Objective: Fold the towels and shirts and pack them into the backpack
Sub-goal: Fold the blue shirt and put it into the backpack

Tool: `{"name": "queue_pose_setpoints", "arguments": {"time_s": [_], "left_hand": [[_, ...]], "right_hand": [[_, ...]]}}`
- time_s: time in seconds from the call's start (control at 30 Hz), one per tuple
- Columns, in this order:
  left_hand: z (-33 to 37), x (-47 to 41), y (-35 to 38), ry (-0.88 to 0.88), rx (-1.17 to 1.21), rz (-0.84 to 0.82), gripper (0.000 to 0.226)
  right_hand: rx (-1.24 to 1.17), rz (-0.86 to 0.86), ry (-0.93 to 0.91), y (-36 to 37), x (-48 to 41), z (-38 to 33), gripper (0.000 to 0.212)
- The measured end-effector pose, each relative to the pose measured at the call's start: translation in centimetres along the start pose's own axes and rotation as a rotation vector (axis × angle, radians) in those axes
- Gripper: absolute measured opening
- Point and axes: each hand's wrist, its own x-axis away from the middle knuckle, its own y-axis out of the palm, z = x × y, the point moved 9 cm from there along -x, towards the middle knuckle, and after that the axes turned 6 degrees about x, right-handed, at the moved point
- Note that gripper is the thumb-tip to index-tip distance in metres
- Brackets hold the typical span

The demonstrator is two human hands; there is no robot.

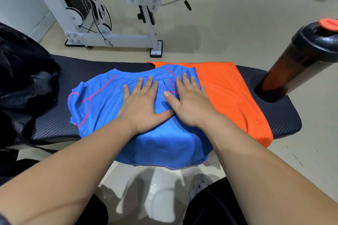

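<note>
- Pale gym floor surrounds a black padded bench [281, 115]; one white weight machine [102, 14] stands behind it, its top cut off.
- One black backpack [22, 71] sits at the bench's left end, partly out of frame; its opening is hard to make out.
- One dark shaker bottle [300, 60] at the right end is clipped by the frame edge.
- Two garments lie on the bench: a blue shirt [102, 104] overlapping an orange cloth [228, 93], shirt or towel unclear.
- Left hand [144, 107] and right hand [192, 104] press flat on the blue shirt, fingers straight and spread.

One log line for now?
left hand, right hand: flat on blue shirt | orange cloth: partly under it | backpack: at left
</note>
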Motion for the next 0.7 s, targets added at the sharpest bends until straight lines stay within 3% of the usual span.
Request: {"name": "queue_pose_setpoints", "arguments": {"time_s": [0.07,0.17,0.27,0.37,0.47,0.6,0.7], "left_hand": [[0.0,0.2,-0.5,0.028,0.08,0.017,0.106],[-0.8,1.2,-2.9,0.078,0.213,0.069,0.096],[-3.8,2.6,-7.9,0.099,0.132,0.223,0.073],[-9.6,3.7,-12.0,-0.06,0.065,0.274,0.057],[-15.7,5.1,-12.2,-0.314,0.054,0.211,0.058],[-18.0,6.2,-9.4,-0.431,0.017,0.105,0.019],[-18.3,6.0,-8.8,-0.48,0.011,0.083,0.034]], "right_hand": [[0.074,-0.104,0.025,1.8,-0.1,0.3,0.087],[0.121,-0.114,0.054,2.3,-0.4,0.3,0.094],[0.183,-0.086,0.061,1.8,-0.4,-0.1,0.097],[0.214,0.022,-0.04,0.6,-0.6,-2.5,0.093],[0.214,0.062,-0.148,0.5,-0.5,-6.1,0.09],[0.266,0.039,-0.243,2.6,-0.5,-9.8,0.082],[0.296,0.019,-0.261,3.8,-0.9,-11.0,0.079]]}}
